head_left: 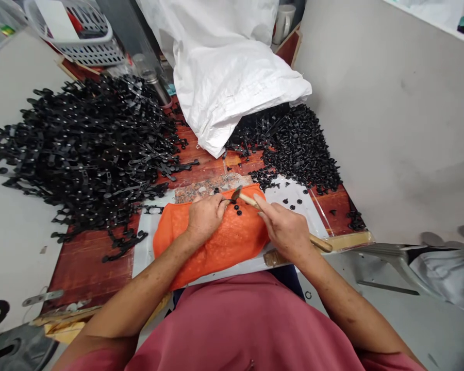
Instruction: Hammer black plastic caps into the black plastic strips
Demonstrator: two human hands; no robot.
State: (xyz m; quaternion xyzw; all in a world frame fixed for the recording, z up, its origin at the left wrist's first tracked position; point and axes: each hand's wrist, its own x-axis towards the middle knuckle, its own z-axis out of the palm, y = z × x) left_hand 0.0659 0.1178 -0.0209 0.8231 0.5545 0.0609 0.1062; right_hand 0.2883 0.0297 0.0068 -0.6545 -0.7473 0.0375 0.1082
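My right hand (286, 226) is closed around the wooden handle of a small hammer (251, 201), whose metal head hovers over an orange cloth (224, 242). My left hand (204, 214) rests on the cloth with fingers pinched on a small black part I can barely make out, right beside the hammer head. A few small black round pieces (237, 209) lie on the cloth between the hands.
A big heap of black strap-like parts (85, 149) covers the left of the red wooden table (81, 263). A pile of small black caps (301, 149) lies at the right, under a white sack (228, 77). A plastic basket (81, 31) stands at the back left. A grey wall (390, 129) rises on the right.
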